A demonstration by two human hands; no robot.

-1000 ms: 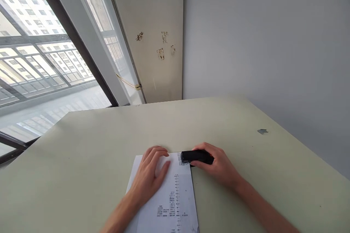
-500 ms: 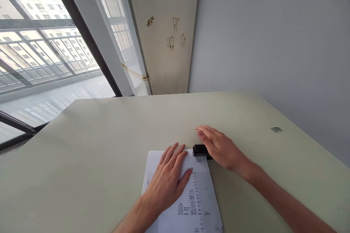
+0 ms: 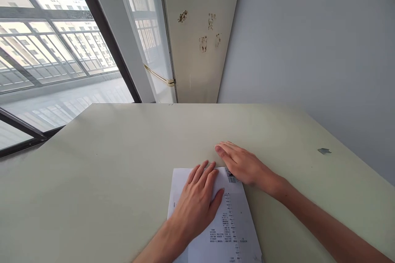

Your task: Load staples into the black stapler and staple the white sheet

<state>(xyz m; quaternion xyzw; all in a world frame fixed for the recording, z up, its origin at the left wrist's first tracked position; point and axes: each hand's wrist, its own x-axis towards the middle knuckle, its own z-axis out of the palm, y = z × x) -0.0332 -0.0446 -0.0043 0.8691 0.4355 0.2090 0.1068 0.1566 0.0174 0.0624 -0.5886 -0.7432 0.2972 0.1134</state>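
Note:
A stack of white printed sheets (image 3: pixel 222 222) lies near the front of the table. My left hand (image 3: pixel 197 203) rests flat on it with the fingers stretched out and the thumb apart. At the stack's top right corner, beside a barcode, sits a black stapler (image 3: pixel 229 172), almost wholly covered by my right hand (image 3: pixel 242 164). That hand lies palm down over the stapler, its fingers straight and not wrapped round it. How far down the stapler is pressed is hidden.
The pale table (image 3: pixel 129 164) reaches to the far wall. A small grey scrap (image 3: pixel 324 151) lies on its right side. Windows (image 3: pixel 61 49) stand at the left, a stained cream panel (image 3: pixel 197 61) at the back and a plain wall (image 3: pixel 302 41) at the right.
My right hand has moved left and now covers the stapler, which showed more before. My left hand stays flat on the sheets. The whole view has shifted slightly.

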